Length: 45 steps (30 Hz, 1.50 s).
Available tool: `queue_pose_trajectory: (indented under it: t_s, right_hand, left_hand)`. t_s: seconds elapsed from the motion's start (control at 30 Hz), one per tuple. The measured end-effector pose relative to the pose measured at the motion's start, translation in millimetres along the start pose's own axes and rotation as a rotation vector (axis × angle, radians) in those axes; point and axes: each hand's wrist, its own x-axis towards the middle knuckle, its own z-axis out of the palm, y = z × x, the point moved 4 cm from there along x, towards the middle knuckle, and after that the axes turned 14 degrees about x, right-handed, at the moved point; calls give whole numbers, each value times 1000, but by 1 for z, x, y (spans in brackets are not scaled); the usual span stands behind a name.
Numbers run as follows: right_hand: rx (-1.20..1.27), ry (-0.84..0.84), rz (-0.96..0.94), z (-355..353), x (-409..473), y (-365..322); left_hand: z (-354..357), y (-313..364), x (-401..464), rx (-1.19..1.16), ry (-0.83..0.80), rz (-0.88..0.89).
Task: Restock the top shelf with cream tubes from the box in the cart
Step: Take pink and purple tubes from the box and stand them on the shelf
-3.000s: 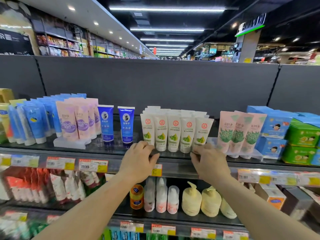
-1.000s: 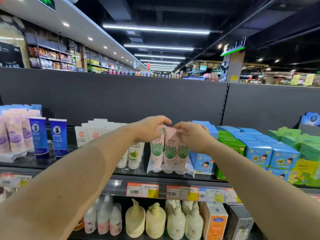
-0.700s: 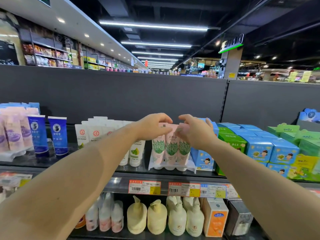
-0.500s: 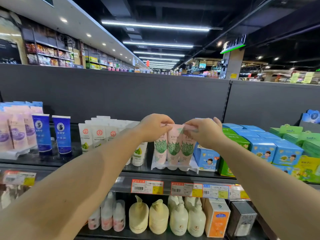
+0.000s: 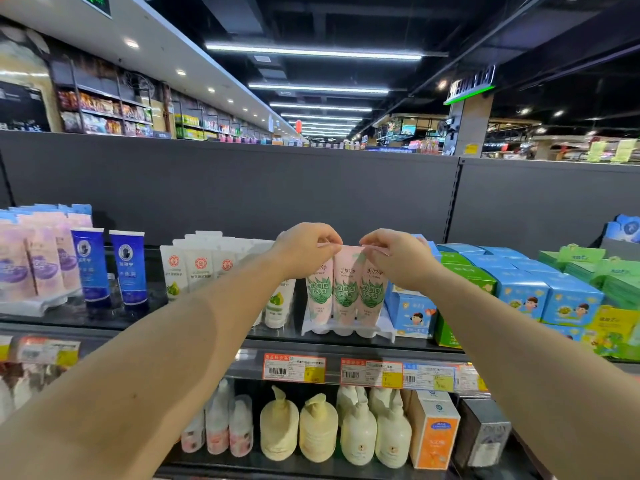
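Observation:
Three pink cream tubes (image 5: 346,292) with green leaf prints stand cap-down in a clear plastic holder (image 5: 348,332) on the top shelf (image 5: 194,332). My left hand (image 5: 304,249) pinches the top edge of the leftmost pink tube. My right hand (image 5: 398,254) pinches the top edge of the rightmost pink tube. White cream tubes (image 5: 199,268) with red logos stand left of my left arm. The box and the cart are out of view.
Two dark blue tubes (image 5: 110,268) and pink-purple tubes (image 5: 38,268) stand at the far left. Blue and green cartons (image 5: 512,292) crowd the shelf to the right of the pink tubes. Pump bottles (image 5: 318,427) fill the lower shelf. A grey back panel (image 5: 242,188) rises behind.
Both hands left the shelf's front edge by the white tubes and went to the pink tubes' tops. Over the last second they stay there with small finger shifts.

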Motion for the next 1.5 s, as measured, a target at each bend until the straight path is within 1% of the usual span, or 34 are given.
queue_pose_trajectory:
  t_s: [0.07, 0.17, 0.3, 0.4, 0.47, 0.53, 0.63, 0.67, 0.7, 0.73, 0.77, 0.83, 0.9, 0.97, 1.13, 1.3, 1.43, 1.5]
  right_hand:
    - [20, 8, 5, 1, 2, 0]
    - [-5, -24, 14, 3, 5, 1]
    - [19, -94, 48, -1, 2, 0]
    - [-87, -69, 39, -2, 0, 0]
    - [-108, -30, 34, -2, -2, 0]
    - [-92, 73, -4, -4, -8, -1]
    - [-8, 383, -163, -12, -36, 0]
    - [17, 435, -199, -12, -49, 2]
    - [19, 418, -182, -9, -59, 7]
    - [-9, 348, -115, -3, -67, 14]
    - [-88, 236, -17, 6, -74, 23]
    - [-326, 12, 126, 23, -82, 39]
    - [-470, -63, 147, 36, -85, 47]
    - [-497, -38, 130, 41, -84, 50]
    - [-482, 23, 172, 46, -80, 58]
    - [-437, 57, 177, 48, -79, 58]
    - [-416, 73, 149, 47, -81, 56]
    - [-413, 78, 146, 45, -82, 52]
  left_hand:
    - [0, 2, -1, 3, -13, -7]
    - [0, 5, -5, 19, -32, -19]
    - [-1, 12, -12, 158, -49, -36]
    - [-1, 13, -14, 227, -37, -19]
    - [-2, 9, -15, 200, -14, -27]
    - [-7, 4, -21, 141, 77, -28]
    - [-16, -6, -47, 65, 371, -32]
    - [-14, -10, -59, 63, 444, -22]
    - [-9, -15, -70, 87, 461, -7]
    - [0, -19, -79, 130, 424, 6]
    - [13, -25, -85, 178, 346, 9]
    - [38, -37, -93, 262, 175, -6]
    - [58, -42, -96, 311, 58, -5]
    - [71, -41, -99, 336, 9, 14]
    - [81, -39, -98, 418, 57, 33]
    - [81, -37, -99, 461, 26, 23]
    - [82, -38, -103, 432, -33, -11]
    - [78, -38, -106, 382, -23, -16]
